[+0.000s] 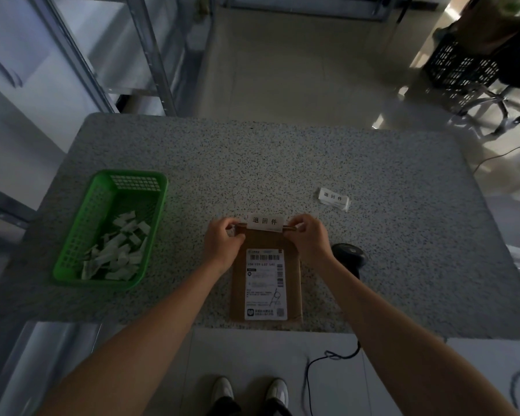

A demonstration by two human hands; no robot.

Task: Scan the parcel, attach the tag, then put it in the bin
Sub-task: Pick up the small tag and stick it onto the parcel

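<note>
A flat brown parcel (266, 241) with a white shipping label (264, 285) lies at the table's near edge. Across its far edge sits a white tag (264, 221) printed with black characters. My left hand (222, 243) pinches the tag's left end against the parcel. At the tag's right end my right hand (309, 235) does the same. A black barcode scanner (350, 255) rests on the table just right of my right wrist, partly hidden by it. The green bin (72, 253) stands at the table's left.
The green bin holds several crumpled paper strips. A small stack of spare tags (333, 199) lies on the speckled table (252, 163) to the right. The scanner's cable (312, 373) hangs to the floor. Metal shelving stands far left, an office chair far right.
</note>
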